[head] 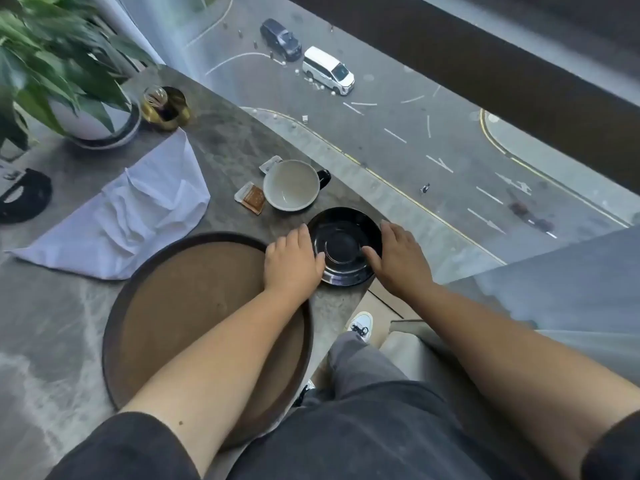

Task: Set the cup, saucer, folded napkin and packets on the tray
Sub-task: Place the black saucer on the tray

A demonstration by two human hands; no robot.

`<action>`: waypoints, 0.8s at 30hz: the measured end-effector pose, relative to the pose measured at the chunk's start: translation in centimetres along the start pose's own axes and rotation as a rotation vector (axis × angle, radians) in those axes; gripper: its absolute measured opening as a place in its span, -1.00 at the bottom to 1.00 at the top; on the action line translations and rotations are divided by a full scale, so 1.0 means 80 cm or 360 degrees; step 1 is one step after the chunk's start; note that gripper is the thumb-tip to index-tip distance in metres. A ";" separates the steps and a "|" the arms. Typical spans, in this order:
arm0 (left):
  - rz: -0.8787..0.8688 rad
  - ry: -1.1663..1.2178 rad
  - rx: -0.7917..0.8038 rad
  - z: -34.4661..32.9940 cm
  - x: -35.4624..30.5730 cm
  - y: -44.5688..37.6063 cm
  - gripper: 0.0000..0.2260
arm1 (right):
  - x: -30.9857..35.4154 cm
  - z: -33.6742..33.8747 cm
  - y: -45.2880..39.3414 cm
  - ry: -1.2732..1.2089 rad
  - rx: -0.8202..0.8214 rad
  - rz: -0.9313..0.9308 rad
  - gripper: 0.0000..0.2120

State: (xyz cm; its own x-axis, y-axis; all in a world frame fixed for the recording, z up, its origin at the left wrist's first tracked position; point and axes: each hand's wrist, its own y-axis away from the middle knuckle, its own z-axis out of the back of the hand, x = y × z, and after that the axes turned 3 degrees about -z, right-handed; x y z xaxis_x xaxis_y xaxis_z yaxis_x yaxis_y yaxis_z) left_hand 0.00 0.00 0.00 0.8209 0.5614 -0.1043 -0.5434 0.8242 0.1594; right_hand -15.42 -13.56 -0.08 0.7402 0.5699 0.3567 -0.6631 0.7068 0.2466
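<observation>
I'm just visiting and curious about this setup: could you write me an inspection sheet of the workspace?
Surface: grey marbled table beside a window.
Job's things: round tray bare; black saucer, cup, two packets on the table; napkin unfolded, crumpled.
Clutter: potted plant, gold holder, dark object at the left edge.
Grippers: left hand and right hand, fingers on the saucer's sides.
Cables: nothing seen.
Surroundings: street with vehicles below.

I can read no text here; print on the packets [250, 197] beyond my left hand [292, 263] is too small.
</observation>
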 end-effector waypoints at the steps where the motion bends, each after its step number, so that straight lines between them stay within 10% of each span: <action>1: 0.0022 -0.0003 0.0009 0.002 0.001 -0.002 -0.41 | 0.000 -0.002 -0.001 -0.0053 -0.0019 -0.0044 -0.41; 7: 0.0129 0.0059 0.0007 0.003 0.000 -0.017 -0.67 | 0.009 0.004 -0.010 -0.0422 -0.0058 -0.0178 -0.84; 24: 0.0258 0.0895 -0.0252 0.043 0.033 0.025 -0.74 | 0.044 0.026 0.016 -0.0645 -0.0150 -0.0155 -0.77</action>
State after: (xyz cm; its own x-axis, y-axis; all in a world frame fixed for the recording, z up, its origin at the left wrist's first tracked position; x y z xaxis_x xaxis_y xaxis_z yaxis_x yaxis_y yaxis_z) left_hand 1.66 2.88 3.45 0.5301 0.5986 -0.6006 -0.7089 0.7015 0.0735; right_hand -13.90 -11.56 3.32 0.6826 0.3013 0.6658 -0.5655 0.7949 0.2201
